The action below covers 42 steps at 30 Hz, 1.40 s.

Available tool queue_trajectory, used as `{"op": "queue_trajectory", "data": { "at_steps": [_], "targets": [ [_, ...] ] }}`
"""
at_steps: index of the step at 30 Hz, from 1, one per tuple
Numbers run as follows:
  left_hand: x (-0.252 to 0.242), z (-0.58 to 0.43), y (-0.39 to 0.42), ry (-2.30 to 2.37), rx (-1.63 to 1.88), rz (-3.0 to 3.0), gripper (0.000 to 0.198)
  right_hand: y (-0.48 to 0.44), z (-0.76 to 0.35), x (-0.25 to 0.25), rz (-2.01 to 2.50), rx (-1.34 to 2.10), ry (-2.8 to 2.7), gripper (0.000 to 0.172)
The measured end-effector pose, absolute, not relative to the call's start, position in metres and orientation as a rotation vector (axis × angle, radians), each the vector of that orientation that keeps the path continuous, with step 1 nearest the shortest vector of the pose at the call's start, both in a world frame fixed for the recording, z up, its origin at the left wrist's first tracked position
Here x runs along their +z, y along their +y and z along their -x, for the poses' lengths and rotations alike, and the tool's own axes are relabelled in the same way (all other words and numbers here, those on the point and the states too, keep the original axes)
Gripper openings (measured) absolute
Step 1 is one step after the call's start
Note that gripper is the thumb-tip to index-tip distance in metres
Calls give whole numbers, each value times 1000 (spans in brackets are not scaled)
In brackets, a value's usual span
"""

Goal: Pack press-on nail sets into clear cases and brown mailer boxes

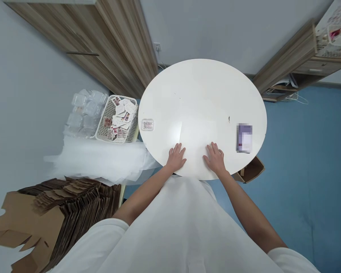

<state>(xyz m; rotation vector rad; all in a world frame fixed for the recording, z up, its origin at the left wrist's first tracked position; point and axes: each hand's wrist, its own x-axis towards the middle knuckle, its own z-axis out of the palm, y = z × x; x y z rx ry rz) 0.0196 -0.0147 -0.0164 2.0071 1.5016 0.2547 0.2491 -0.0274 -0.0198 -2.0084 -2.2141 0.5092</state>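
Note:
My left hand (176, 157) lies flat near the front edge of a white round table (199, 87), fingers spread and holding nothing. To its right, my right hand (215, 157) also rests palm down on the table with its fingers apart. A faint straight-edged outline shows on the tabletop between and beyond my hands; I cannot tell whether it is a clear sheet or a reflection. At the table's left edge sits a small clear plastic box (147, 124) with small patterned pieces inside. On the right lies a blurred purple and white flat item (244, 138).
Left of the table stands a white plastic basket (116, 119) of cards and small packs, beside clear plastic boxes (86, 110). Nearer are translucent bags (108, 157) and stacked flattened cardboard (65, 212). An open cardboard box (251, 169) is under the table's right edge.

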Motion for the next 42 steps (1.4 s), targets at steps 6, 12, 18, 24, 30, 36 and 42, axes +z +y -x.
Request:
{"op": "queue_trajectory", "data": {
  "at_steps": [6, 12, 18, 24, 30, 36, 42],
  "targets": [
    [-12, 37, 2, 1656, 338, -1918, 48, 3, -205, -11, 1966, 498, -2034, 49],
    [-16, 121, 41, 1909, 577, -1609, 52, 46, -118, -4, 1784, 917, -1903, 47],
    [-25, 164, 83, 1968, 750, -1359, 55, 78, -37, -4, 1736, 1428, -1575, 47],
    [-28, 162, 102, 1913, 617, -1244, 55, 104, 1, 5, 1634, 1764, -1377, 61],
    [-27, 151, 96, 1891, 613, -1303, 57, 107, 5, 3, 1527, 1875, -1221, 68],
    [-22, 119, 82, 1715, 716, -1350, 52, 80, -46, 7, 1520, 1764, -1188, 64],
    [-7, 49, 53, 1485, 733, -1444, 44, 37, -142, 13, 1575, 1564, -1259, 46]
  ]
}}
